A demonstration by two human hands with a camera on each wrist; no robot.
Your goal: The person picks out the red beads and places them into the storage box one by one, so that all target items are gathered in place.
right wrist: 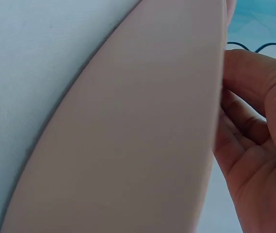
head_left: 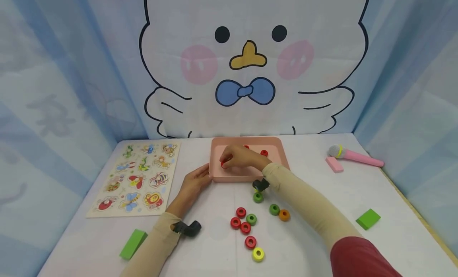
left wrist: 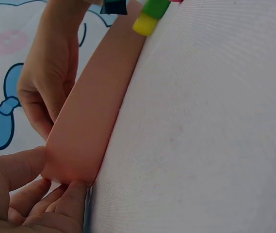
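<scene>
A pink tray stands at the middle back of the white table. My right hand reaches into its left part and pinches a red ring at its fingertips. Two more red rings lie in the tray. My left hand grips the tray's front left corner; the left wrist view shows the thumb and fingers round the corner of the tray wall. In the right wrist view only the tray wall and the right hand's palm show.
Several loose rings lie in front of the tray: red, green, orange, yellow. An insect puzzle board lies left. Green blocks sit front left and right. A pink microphone and pink block lie right.
</scene>
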